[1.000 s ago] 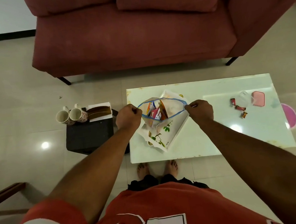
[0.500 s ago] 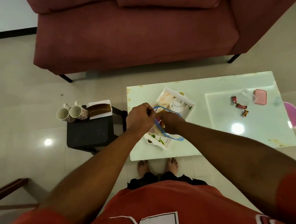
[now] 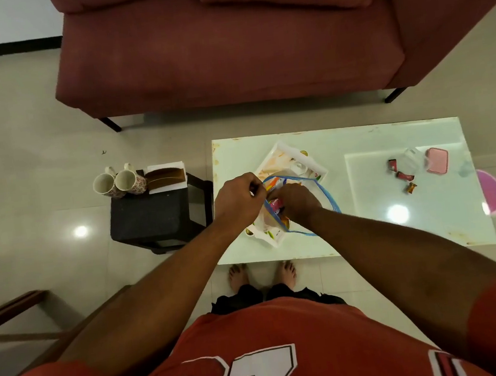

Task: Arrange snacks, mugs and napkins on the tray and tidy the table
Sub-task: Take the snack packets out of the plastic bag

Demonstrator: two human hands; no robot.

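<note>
A clear bag (image 3: 318,201) with a blue zip rim is held open above the tray (image 3: 315,167), which sits on the left half of the white desk (image 3: 398,233). The left hand (image 3: 237,198) is clenched on the bag's near-left rim, while the right hand (image 3: 298,202) is pushed into the mouth among the snack packets (image 3: 276,204); whether its grip has closed on a packet cannot be told. The step is best done with the rim kept taut and high by the left hand, so the mouth stays wide, and with one packet drawn out at a time and laid flat in the tray. The right fingers are hidden inside the bag, and much of the tray is covered by the bag and hands. The number of packets is unclear. Three small sweets (image 3: 403,176), a pink lid (image 3: 437,160) and a faint clear tub (image 3: 413,158) lie well apart to the right. Two mugs (image 3: 119,183) and a napkin holder (image 3: 166,178) wait on the black stool (image 3: 152,219).
</note>
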